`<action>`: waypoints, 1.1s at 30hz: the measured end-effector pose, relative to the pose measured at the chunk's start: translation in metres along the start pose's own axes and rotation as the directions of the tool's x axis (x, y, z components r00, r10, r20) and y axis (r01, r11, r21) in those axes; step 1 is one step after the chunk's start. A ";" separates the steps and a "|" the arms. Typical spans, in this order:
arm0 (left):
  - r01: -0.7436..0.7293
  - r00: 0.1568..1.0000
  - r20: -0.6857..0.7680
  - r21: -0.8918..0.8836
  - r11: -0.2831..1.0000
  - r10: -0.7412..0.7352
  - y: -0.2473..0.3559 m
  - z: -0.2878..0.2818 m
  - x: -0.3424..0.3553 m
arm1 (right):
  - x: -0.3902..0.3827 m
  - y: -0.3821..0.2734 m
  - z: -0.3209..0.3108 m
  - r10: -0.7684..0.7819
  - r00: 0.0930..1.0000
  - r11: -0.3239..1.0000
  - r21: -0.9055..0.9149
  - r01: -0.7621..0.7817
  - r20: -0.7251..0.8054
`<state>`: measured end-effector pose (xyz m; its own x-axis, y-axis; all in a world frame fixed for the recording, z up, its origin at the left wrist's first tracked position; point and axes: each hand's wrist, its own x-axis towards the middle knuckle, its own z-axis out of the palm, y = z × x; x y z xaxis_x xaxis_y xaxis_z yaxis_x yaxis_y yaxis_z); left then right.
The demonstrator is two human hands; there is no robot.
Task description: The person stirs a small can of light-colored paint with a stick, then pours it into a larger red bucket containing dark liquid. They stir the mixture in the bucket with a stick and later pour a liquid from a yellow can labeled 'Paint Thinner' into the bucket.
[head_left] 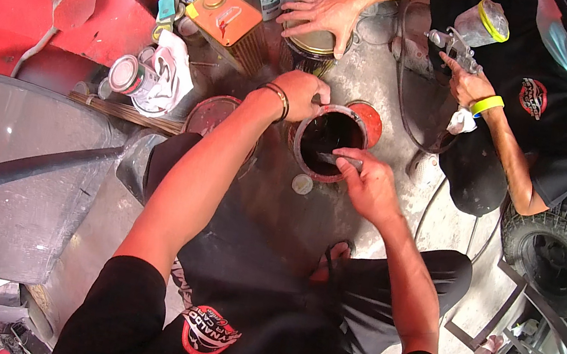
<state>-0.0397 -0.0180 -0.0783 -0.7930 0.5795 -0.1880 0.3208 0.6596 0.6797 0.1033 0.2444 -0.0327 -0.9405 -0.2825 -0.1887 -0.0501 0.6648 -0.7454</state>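
Observation:
An open paint can (pixel 331 138) with dark contents stands on the floor in front of me. At its far left rim, my left hand (pixel 302 97) is closed with curled fingers, gripping the edge. My right hand (pixel 371 185) is closed around a flat, dark stirring stick (pixel 339 161), which reaches over the near right rim into the can. The stick's lower end is hidden inside. A round reddish lid (pixel 366 123) lies against the can's right side. Left of the can, partly behind my left forearm, is another round container (pixel 209 115).
A co-worker's hand (pixel 323 19) rests spread on a closed can (pixel 314 42); their other hand holds a spray gun (pixel 459 51). A rectangular orange-topped tin (pixel 228 18) and several paint cans stand far left. A hose (pixel 402 96) curves across the floor; a tyre (pixel 552 253) lies right.

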 end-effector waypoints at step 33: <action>0.068 0.990 0.133 -0.162 0.984 -0.047 0.015 -0.009 0.003 | 0.013 0.003 -0.004 -0.190 0.913 0.956 -0.282 0.087 -0.360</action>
<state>-0.0419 -0.0102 -0.0621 -0.7314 0.6065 -0.3119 0.1777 0.6109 0.7715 0.0901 0.2452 -0.0347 -0.9706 -0.1350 0.1995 -0.2248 0.8053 -0.5487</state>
